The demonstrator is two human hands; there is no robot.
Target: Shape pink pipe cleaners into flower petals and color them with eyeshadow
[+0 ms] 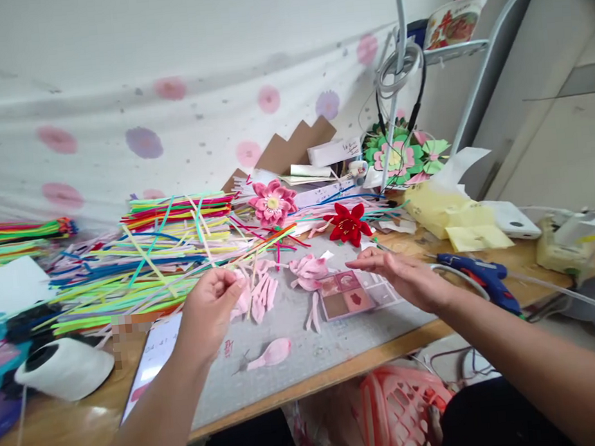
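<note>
My left hand [212,305] is closed in a pinch on a pale pink petal [241,304], partly hidden by the fingers. Fingers stretched out, my right hand [403,276] is open and holds nothing, just over the right side of a makeup palette [346,294] with pink and brown pans. Between the hands lie narrow pink petals [265,296] and a bunch of broader pink petals [309,272]. A single pink petal with a thin wire end [273,353] rests nearer me on the grey cutting mat [301,382].
Piles of coloured pipe cleaners [174,241] fill the back left. A pink flower [273,203] and a red flower [348,225] stand behind the mat. A blue glue gun [482,280] lies right, a phone [150,357] and thread cone [68,368] left. Below is a pink basket [376,410].
</note>
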